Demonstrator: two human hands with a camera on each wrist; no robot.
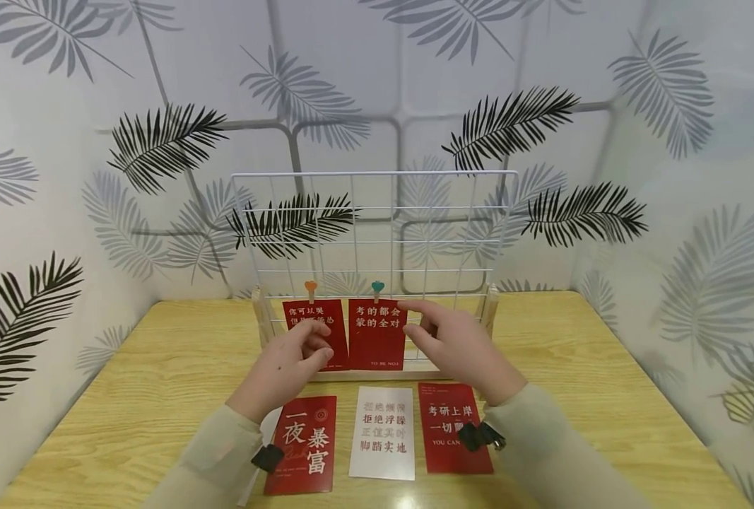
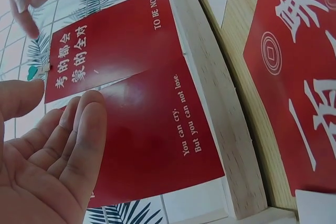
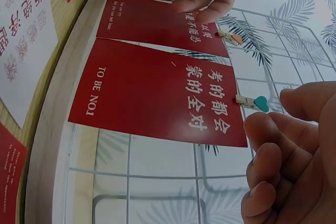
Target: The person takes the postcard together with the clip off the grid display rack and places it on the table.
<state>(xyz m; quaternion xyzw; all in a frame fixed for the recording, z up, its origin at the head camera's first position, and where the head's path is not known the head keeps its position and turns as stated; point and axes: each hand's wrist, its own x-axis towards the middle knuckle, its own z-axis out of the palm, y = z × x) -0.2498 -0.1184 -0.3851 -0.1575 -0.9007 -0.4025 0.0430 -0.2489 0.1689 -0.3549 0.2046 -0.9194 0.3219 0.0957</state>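
Observation:
Two red cards with white lettering hang side by side on a white wire grid (image 1: 377,172). An orange heart-topped clip (image 1: 311,288) holds the left card (image 1: 340,339); a teal heart-topped clip (image 1: 378,287) holds the right card (image 1: 377,348). My left hand (image 1: 287,364) is in front of the left card, partly covering it, its fingers loosely bent and nothing in them. Beside the right card is my right hand (image 1: 456,345), index fingertip right at the card's upper right corner. Its other fingers (image 3: 265,163) curl loosely, holding nothing.
The grid stands in a wooden base (image 2: 210,98) on a wood-grain table (image 1: 128,396). In front lie a red card (image 1: 307,452), a white card (image 1: 383,424) and another red card (image 1: 456,456). A white piece is partly under my left sleeve. Leaf-patterned wall covering surrounds the table.

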